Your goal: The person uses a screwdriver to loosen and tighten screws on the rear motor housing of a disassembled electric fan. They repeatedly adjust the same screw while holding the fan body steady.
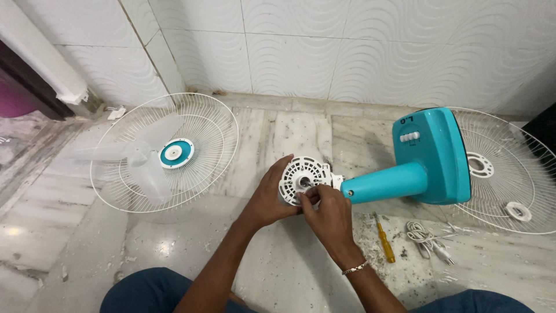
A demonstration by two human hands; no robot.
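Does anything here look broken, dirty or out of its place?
Yes. The teal fan body lies on its side, with both wire guards off it on the floor. Grit is scattered around the yellow screwdriver and white cord.

Teal fan stand (pixel 425 162), white motor housing (pixel 302 179), yellow screwdriver (pixel 384 240), white wavy-patterned wall tiles (pixel 359 52), grey-veined marble floor (pixel 289 133)

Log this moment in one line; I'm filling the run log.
left hand: holds motor housing | right hand: fingers on housing | screwdriver: on floor
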